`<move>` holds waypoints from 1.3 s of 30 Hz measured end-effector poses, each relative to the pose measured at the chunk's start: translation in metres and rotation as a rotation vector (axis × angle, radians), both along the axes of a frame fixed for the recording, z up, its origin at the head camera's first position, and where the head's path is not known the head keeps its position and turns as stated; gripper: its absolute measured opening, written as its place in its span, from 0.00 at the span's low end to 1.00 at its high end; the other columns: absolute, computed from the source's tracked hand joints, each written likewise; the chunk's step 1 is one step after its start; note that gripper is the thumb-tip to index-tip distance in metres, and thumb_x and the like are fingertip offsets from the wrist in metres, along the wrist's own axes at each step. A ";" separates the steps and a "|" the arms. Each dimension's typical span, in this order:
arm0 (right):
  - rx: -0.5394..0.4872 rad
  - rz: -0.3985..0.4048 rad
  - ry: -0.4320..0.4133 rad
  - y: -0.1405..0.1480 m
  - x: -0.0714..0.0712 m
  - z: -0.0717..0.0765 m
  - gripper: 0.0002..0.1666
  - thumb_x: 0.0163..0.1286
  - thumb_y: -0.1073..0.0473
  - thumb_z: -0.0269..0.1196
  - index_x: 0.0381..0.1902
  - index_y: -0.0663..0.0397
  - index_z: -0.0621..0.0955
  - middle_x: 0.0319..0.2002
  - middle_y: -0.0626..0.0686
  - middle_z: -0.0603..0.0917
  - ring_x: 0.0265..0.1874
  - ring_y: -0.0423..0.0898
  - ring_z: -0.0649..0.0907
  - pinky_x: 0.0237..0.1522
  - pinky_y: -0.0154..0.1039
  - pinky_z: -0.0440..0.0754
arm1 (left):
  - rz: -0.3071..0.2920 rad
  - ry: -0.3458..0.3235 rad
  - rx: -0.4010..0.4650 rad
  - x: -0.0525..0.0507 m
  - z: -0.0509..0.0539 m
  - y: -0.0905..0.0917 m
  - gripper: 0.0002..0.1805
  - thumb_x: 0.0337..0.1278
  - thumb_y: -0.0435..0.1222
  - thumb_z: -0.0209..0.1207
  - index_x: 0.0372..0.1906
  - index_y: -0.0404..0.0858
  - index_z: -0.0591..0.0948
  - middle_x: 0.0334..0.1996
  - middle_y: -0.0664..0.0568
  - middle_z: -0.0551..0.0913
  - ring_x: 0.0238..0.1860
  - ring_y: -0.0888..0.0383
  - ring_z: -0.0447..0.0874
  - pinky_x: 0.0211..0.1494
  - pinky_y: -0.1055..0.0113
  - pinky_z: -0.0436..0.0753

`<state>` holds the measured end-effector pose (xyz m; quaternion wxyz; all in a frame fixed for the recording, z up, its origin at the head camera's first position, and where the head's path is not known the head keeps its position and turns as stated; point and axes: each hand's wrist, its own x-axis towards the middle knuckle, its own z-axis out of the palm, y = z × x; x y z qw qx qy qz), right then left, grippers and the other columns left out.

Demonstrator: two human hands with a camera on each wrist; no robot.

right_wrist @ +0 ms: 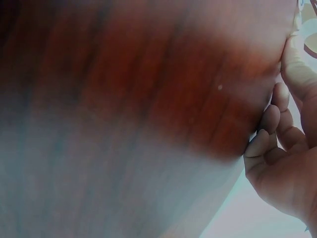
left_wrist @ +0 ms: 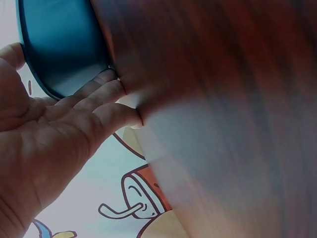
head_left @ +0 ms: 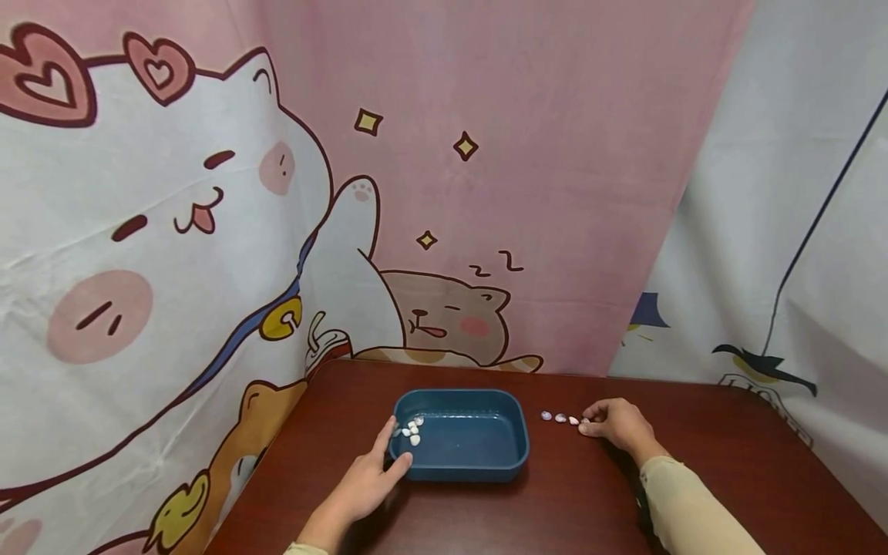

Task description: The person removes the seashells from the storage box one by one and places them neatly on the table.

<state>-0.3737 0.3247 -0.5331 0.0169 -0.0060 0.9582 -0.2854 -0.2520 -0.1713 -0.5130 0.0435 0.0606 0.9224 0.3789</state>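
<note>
In the head view a blue tray [head_left: 461,473] stands on the table, with several small pale shells [head_left: 415,440] at its left end. My left hand [head_left: 364,482] lies against the tray's left side, fingers extended and thumb at the near left corner; the left wrist view shows the hand [left_wrist: 54,134] beside the tray wall [left_wrist: 64,44]. Right of the tray, small shells [head_left: 560,418] lie in a row. At the row's right end my right hand [head_left: 620,424] pinches another shell [head_left: 585,422], mostly covered by fingertips. The right wrist view shows that hand [right_wrist: 282,148] low at the table, the shell hidden.
The dark red-brown table [head_left: 486,512] extends around the tray and hands. Behind it and at the left hangs a pink and white cloth [head_left: 555,193] with cartoon animals; a paler cloth [head_left: 784,231] hangs at the right.
</note>
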 end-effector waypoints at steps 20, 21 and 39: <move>-0.180 0.323 0.297 -0.171 0.021 0.079 0.21 0.74 0.46 0.71 0.57 0.50 0.88 0.50 0.52 0.92 0.46 0.48 0.89 0.48 0.48 0.88 | 0.008 0.004 -0.013 -0.002 -0.002 -0.005 0.45 0.78 0.59 0.55 0.88 0.46 0.53 0.67 0.27 0.80 0.63 0.30 0.84 0.66 0.28 0.76; -0.179 0.385 0.269 -0.188 0.026 0.080 0.20 0.74 0.46 0.71 0.57 0.49 0.88 0.52 0.51 0.92 0.48 0.48 0.89 0.48 0.48 0.88 | 0.004 0.000 -0.012 -0.002 -0.002 -0.004 0.45 0.78 0.59 0.54 0.88 0.46 0.52 0.67 0.26 0.80 0.63 0.29 0.83 0.66 0.27 0.76; -0.116 0.458 0.020 -0.285 0.021 0.020 0.35 0.75 0.51 0.71 0.73 0.57 0.77 0.64 0.62 0.86 0.64 0.58 0.85 0.67 0.60 0.81 | -0.045 -0.064 0.006 -0.006 -0.001 -0.003 0.49 0.77 0.64 0.52 0.88 0.46 0.50 0.66 0.25 0.80 0.61 0.33 0.85 0.63 0.28 0.79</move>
